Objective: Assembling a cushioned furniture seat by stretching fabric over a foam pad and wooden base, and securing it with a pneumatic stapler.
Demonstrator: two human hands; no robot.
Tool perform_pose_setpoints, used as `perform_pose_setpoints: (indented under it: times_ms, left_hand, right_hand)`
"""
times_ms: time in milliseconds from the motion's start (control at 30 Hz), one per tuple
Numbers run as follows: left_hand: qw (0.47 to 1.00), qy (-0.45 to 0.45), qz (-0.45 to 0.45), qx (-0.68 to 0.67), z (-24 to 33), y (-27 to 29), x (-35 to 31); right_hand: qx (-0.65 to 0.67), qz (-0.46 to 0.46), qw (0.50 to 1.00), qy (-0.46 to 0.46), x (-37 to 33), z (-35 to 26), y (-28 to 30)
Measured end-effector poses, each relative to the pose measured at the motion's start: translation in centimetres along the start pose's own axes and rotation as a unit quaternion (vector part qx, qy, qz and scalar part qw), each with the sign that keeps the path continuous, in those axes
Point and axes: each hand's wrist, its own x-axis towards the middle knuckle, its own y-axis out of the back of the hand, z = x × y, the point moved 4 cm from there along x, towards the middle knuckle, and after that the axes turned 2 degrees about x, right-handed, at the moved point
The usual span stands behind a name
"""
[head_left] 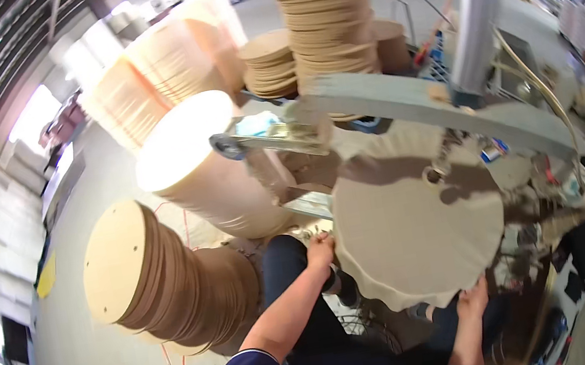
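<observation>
In front of me is a round panel covered with beige fabric (417, 235), its edge wavy and gathered. At its left edge my left hand (321, 252) is closed, with the fingers curled on the fabric's rim. My right hand (472, 301) pinches the near right edge of the same fabric. A grey machine arm (426, 100) crosses above the far side of the panel. Beneath it, a small metal part (433, 174) stands over the fabric. The underside of the panel is hidden.
A leaning stack of brown round boards (185, 278) stands at my left. Beyond it are a large pale roll (210, 173) and wrapped stacks (172, 63). More round boards (327, 30) are piled behind the machine. A grey upright column (476, 20) rises at the right.
</observation>
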Motion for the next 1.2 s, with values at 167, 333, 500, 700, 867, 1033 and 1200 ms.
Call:
perform_pose_setpoints:
  times_ms: [167,333,500,700,867,1033,1200]
  left_hand:
    - [0.981,-0.127,0.08,0.122,7.6,4.7,-4.4]
    - [0.916,-0.347,0.178,0.092,16.8,16.2,-3.9]
    - [0.747,-0.427,0.329,0.39,25.0,25.2,1.8]
    - [0.721,-0.268,0.244,0.591,31.3,31.4,7.3]
    - [0.744,-0.218,0.159,0.611,34.4,31.7,8.7]
    - [0.741,-0.391,0.227,0.496,33.9,35.2,9.7]
    - [0.744,-0.478,0.399,0.242,37.3,38.3,3.6]
  right_hand:
    - [-0.205,0.08,0.972,0.086,0.1,-2.8,1.4]
    - [-0.55,0.167,0.734,0.362,-1.0,-10.0,1.3]
    - [-0.626,0.225,0.638,0.387,-3.0,-13.8,4.1]
    - [-0.698,0.27,0.616,0.246,-8.9,-11.8,-2.3]
    - [-0.711,0.283,0.545,0.342,-3.9,-10.3,3.0]
    - [-0.701,0.26,0.568,0.345,-1.7,-10.3,3.1]
    - [-0.574,0.315,0.658,0.372,0.3,-11.6,6.4]
